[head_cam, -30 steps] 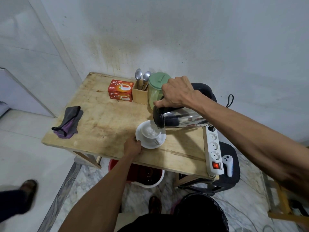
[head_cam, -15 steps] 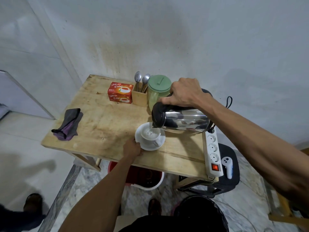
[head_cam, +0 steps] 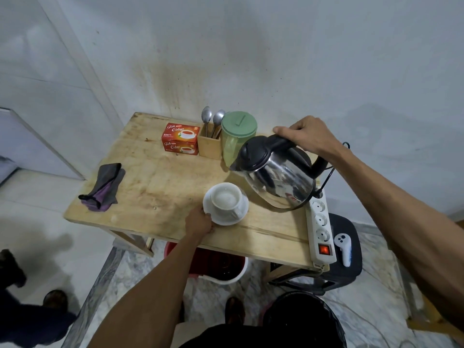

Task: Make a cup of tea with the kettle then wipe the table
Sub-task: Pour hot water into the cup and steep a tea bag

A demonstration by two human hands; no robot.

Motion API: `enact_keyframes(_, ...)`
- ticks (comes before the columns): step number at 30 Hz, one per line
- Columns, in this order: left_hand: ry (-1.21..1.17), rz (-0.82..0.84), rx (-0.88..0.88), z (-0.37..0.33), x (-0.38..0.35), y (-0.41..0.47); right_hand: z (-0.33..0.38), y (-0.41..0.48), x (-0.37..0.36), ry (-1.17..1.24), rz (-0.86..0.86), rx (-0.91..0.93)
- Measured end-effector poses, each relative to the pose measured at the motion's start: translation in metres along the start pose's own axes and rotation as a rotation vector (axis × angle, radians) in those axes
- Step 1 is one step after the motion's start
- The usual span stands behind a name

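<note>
Kettle (head_cam: 276, 177) handle is wrapped by the curled fingers (head_cam: 283, 130) of the right hand (head_cam: 306, 136), and the steel body is held tilted just right of the cup (head_cam: 226, 197), spout pointing left. The saucer (head_cam: 226, 219) rim is pinched by the left hand (head_cam: 199, 222); the white cup stands on it, on the wooden surface (head_cam: 155, 177). A dark cloth (head_cam: 104, 187) lies well apart, near the left edge.

Steel kettle (head_cam: 278, 179) tilted, white cup (head_cam: 225, 197) on saucer (head_cam: 238, 214)
</note>
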State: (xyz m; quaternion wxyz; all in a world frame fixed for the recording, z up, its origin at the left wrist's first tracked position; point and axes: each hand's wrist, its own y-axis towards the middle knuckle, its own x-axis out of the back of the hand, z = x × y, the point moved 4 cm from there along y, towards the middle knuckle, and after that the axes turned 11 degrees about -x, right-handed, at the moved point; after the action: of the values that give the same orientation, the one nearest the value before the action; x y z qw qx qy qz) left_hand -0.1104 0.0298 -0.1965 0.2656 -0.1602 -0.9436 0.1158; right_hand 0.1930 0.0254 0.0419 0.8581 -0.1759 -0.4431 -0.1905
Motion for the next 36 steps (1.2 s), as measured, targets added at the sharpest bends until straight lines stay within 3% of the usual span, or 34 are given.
enact_keyframes(6,-0.027,0.008,0.01,-0.019,0.006,-0.012,-0.049,0.012,0.022,0.416,-0.129,-0.213)
enact_keyframes(12,-0.039,0.003,0.018,-0.012,0.003,-0.008,-0.09,0.036,0.029,0.616,-0.249,-0.387)
enact_keyframes(23,-0.022,-0.015,0.041,-0.02,0.001,-0.012,-0.132,0.065,0.026,0.74,-0.42,-0.596)
enact_keyframes(36,0.0,-0.027,0.06,-0.018,-0.001,-0.008,-0.147,0.074,0.013,0.797,-0.449,-0.682)
